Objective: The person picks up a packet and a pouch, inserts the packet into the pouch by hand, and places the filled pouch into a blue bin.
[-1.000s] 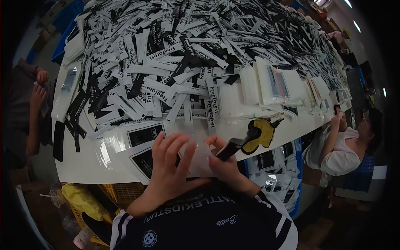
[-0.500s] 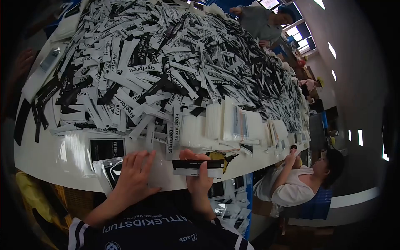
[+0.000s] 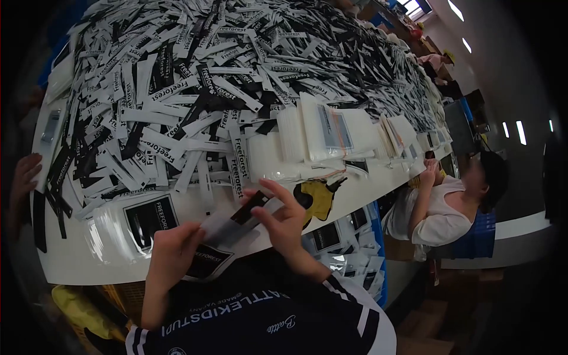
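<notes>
My left hand point(image 3: 171, 248) pinches the edge of a clear plastic bag point(image 3: 222, 232), raised over the table's front edge. A black label reading "FREEFOREST" is on its lower part. My right hand point(image 3: 283, 222) grips a black stick packet point(image 3: 248, 208) with thumb and fingers, a pale packet beside it. The packets' left end is at the bag's upper part; blur hides whether it is inside. Left of the bag, another black-labelled clear bag point(image 3: 149, 222) lies flat on the table. A large heap of black and white "Freeforest" stick packets point(image 3: 171, 89) spreads behind.
Stacks of clear bags point(image 3: 322, 133) stand right of centre. A yellow and black cloth-like item point(image 3: 319, 198) lies at the front edge. Below it, a blue bin point(image 3: 378, 254) holds filled bags. A co-worker point(image 3: 444, 207) sits at right; another person's hand point(image 3: 26, 171) is at left.
My left hand has gone from spread over a bag on the table to pinching a lifted bag. My right hand has tilted the packets and brought them to it. The view has shifted.
</notes>
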Available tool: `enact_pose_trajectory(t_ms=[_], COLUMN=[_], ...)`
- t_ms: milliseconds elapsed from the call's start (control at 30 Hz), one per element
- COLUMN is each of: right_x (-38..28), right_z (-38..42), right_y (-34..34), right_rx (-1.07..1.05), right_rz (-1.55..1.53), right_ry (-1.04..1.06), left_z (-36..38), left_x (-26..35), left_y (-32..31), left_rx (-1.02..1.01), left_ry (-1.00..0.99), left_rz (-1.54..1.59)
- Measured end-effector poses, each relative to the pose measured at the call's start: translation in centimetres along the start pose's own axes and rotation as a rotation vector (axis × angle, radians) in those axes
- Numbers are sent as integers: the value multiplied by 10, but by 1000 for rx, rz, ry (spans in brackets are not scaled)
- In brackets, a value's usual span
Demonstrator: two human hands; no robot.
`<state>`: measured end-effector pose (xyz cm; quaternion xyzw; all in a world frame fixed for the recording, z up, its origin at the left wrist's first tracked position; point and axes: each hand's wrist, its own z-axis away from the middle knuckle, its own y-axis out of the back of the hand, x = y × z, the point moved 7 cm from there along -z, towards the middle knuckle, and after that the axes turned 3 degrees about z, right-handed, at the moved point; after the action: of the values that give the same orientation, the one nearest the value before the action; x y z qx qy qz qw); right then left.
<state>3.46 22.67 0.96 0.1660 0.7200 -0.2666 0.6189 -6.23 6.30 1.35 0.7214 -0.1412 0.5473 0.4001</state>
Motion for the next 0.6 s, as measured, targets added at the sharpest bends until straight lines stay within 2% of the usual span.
enact_pose_trajectory(t_ms=[33,100,133,167,233,267,300,367,400,467,600], right_x=[-2,-10,6,7,30,27,29,44,46,48,51], right_z=[-5,-4,0,-3,4,7,6,12,14,12,10], right_y=[8,-6,-9,-3,-5,-5,-6,-2,-4,-5,3], right_rx=[6,-325,-436,-427,-837,-855,-853,-870,-867,-885,-882], right_rz=[-14,609,621,609,260,129,121,96,91,334,517], right_ry=[0,189,-20,-13,-403,-567,-559,-745,-741,-558,-533], left_z=[1,3,3,2,1,1,1,-1,-2,-5,-10], left_x=[-2,-4,-5,-2,3,5,7,10,12,15,19], left_y=[-1,-7,-9,-6,-7,-11,-14,-23,-27,-36,-42], left_rx=[-26,-63,-24,19,-55,-126,-131,-109,-115,-177,-247], left_ry=[38,73,33,-10,-11,-6,-10,-38,-40,-40,-6], left_rz=[9,8,43,78,76,90,80,52,46,-29,-6])
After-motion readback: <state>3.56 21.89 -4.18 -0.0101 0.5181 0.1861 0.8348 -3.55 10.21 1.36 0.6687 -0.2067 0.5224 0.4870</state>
